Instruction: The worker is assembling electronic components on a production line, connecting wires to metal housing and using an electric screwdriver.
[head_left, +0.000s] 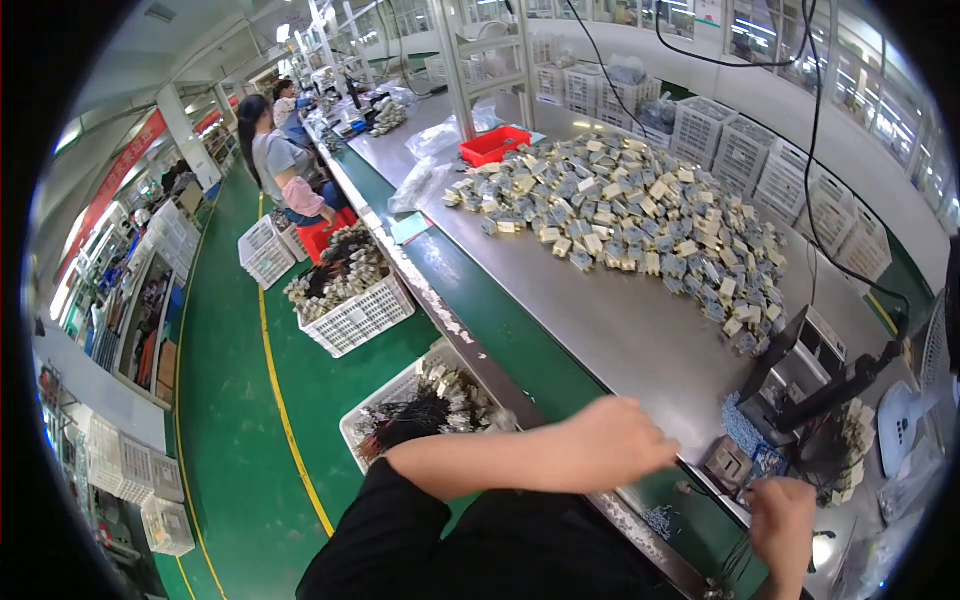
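My left hand (632, 446) hangs over the near edge of the bench, its fingers curled and closed; what they hold, if anything, is hidden. My right hand (783, 512) is closed too, just beside a small metal block-shaped fixture (728, 462) and a blue part (768, 462). I cannot make out anything between its fingers. Behind it stands a dark box-shaped bench device (795, 365) with a black arm (840, 385). A small pale connector on a wire (685, 488) lies below my left hand. Small blue-grey bits (742, 425) are heaped beside the device.
A large pile of small grey and cream box-shaped parts (640, 205) covers the metal bench (520, 270). A red tray (495, 146) sits at its far end. White crates (360, 318) of wired parts stand left of the bench. Black cables (818, 150) hang at right. Other people (285, 160) work farther along.
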